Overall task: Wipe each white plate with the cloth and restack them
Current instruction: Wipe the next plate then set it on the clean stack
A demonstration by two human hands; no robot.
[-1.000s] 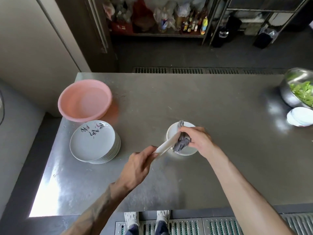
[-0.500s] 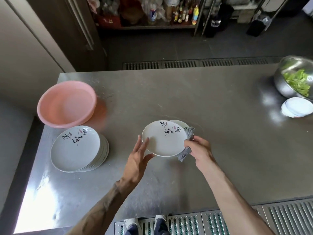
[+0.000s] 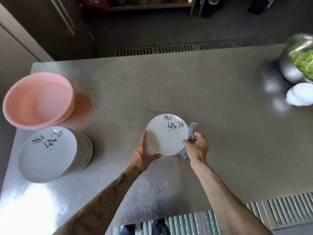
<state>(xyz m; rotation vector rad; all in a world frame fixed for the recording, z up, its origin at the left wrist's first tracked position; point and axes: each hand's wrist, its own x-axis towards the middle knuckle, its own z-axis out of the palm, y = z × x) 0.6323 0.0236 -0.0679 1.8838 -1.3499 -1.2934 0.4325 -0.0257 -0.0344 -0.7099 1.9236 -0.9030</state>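
Unwiped stack (image 3: 49, 153) near-left on tabletop (image 3: 220, 102). My left grip (image 3: 142, 155), fingers straight, braces the centre plate (image 3: 166, 134) at its left rim. Right grip (image 3: 197, 146) clenches cloth (image 3: 192, 131) at its right rim. Stiff, glazed, probably slick and breakable, so hold by the rims.

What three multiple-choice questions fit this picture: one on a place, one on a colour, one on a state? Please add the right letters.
1. Where is the stack of plates relative to the pink basin? A inside it; B beside it, nearer the person; C on the floor.
2. What colour is the cloth? A red; B yellow; C grey.
3. What is the right hand doing? A gripping the cloth; B hanging empty; C holding a spoon.
Key: B, the stack stands on the table next to the basin; C, the cloth shows grey; A, its fingers curl round the cloth.
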